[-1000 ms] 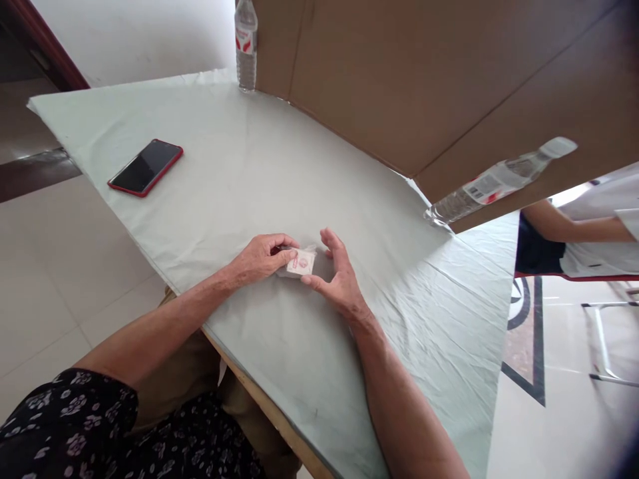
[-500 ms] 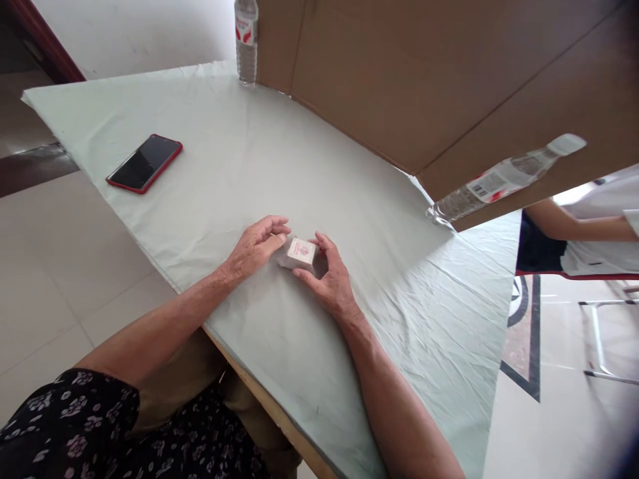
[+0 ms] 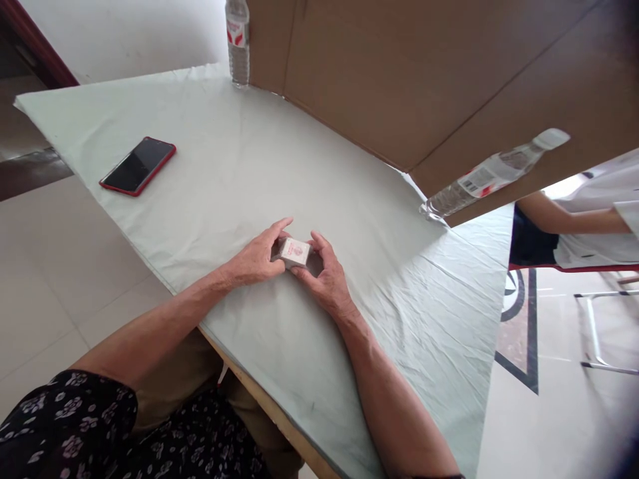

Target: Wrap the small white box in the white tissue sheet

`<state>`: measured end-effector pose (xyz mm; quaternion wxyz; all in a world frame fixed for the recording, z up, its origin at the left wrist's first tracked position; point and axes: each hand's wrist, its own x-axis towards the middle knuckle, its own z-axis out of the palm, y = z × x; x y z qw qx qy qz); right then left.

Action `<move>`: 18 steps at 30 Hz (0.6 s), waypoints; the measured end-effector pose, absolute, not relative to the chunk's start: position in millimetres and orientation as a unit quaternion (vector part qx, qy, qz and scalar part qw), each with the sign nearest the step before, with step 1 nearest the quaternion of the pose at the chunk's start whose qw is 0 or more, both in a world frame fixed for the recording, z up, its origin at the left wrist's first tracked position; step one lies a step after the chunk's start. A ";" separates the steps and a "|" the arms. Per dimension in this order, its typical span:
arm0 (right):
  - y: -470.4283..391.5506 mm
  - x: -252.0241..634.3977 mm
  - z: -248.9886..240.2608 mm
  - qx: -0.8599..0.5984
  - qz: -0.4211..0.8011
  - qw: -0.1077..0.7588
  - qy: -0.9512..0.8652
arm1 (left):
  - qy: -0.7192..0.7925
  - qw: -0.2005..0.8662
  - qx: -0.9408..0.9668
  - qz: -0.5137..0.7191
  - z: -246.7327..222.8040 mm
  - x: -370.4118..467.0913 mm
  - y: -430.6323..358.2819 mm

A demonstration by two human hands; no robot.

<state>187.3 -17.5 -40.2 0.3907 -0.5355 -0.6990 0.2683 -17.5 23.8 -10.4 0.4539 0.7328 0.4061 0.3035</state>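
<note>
A small white box (image 3: pixel 295 252) with red print on top rests low over the cloth, between my two hands. It looks like a pack of playing cards, though I cannot be sure. My left hand (image 3: pixel 257 256) curves round its left end, thumb at the near side and fingers at the far side, the index finger stretched upward. At the right end, my right hand (image 3: pixel 327 273) holds the box between thumb and fingertips, with a gap under the palm. The sides of the box are partly covered by fingers.
A pale green cloth (image 3: pixel 210 159) covers the table. At left lies a phone (image 3: pixel 138 166) in a red case. One bottle (image 3: pixel 238 46) stands at the back, another bottle (image 3: pixel 494 174) at right, by a brown cardboard panel (image 3: pixel 379 80). Another person's arm (image 3: pixel 574 216) shows at far right.
My left hand has shifted from above the box's left corner to around its left end, thumb now at the near side. My right hand keeps its hold. The view has moved slightly.
</note>
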 end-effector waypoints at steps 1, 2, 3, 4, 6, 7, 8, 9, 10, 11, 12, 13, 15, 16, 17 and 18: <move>-18.5 186.7 -40.5 -0.536 0.261 0.395 -0.699 | 0.401 0.433 0.745 0.311 -10.4 -17.3 22.7; -19.5 186.0 -40.8 -0.534 0.250 0.400 -0.701 | 0.396 0.407 0.758 0.321 -10.5 -17.2 21.7; -20.3 185.4 -41.1 -0.533 0.238 0.404 -0.704 | 0.391 0.380 0.771 0.330 -11.0 -17.4 20.8; -20.9 185.0 -41.3 -0.532 0.225 0.405 -0.708 | 0.388 0.356 0.782 0.334 -11.8 -17.5 20.3; -20.7 184.8 -41.3 -0.533 0.210 0.395 -0.718 | 0.390 0.328 0.797 0.325 -14.0 -17.8 20.1; -20.0 184.9 -41.0 -0.534 0.209 0.384 -0.724 | 0.394 0.325 0.800 0.315 -15.1 -17.8 20.5; -19.0 185.3 -40.3 -0.534 0.211 0.374 -0.728 | 0.398 0.325 0.802 0.305 -16.2 -17.7 21.0; -17.9 185.8 -39.5 -0.533 0.215 0.366 -0.732 | 0.399 0.327 0.803 0.297 -16.9 -17.7 21.7; -17.0 186.4 -38.4 -0.531 0.218 0.361 -0.735 | 0.399 0.331 0.803 0.293 -17.2 -17.9 22.3; -16.3 187.1 -37.3 -0.527 0.222 0.360 -0.737 | 0.397 0.335 0.803 0.291 -17.1 -18.2 22.7; -15.9 187.9 -36.1 -0.522 0.227 0.364 -0.737 | 0.395 0.339 0.803 0.290 -16.4 -18.8 23.1; -16.0 188.7 -34.9 -0.519 0.233 0.372 -0.733 | 0.394 0.343 0.802 0.290 -15.4 -19.8 23.3; -17.0 190.3 -33.2 -0.517 0.246 0.396 -0.717 | 0.397 0.354 0.796 0.288 -12.4 -22.2 23.8; -17.7 190.9 -32.7 -0.519 0.249 0.411 -0.707 | 0.400 0.362 0.792 0.285 -10.8 -23.4 24.1; -18.5 191.3 -32.5 -0.522 0.247 0.425 -0.697 | 0.405 0.370 0.788 0.279 -9.4 -24.5 24.5; -19.3 191.4 -32.4 -0.524 0.240 0.441 -0.688 | 0.409 0.376 0.786 0.271 -8.3 -25.2 25.1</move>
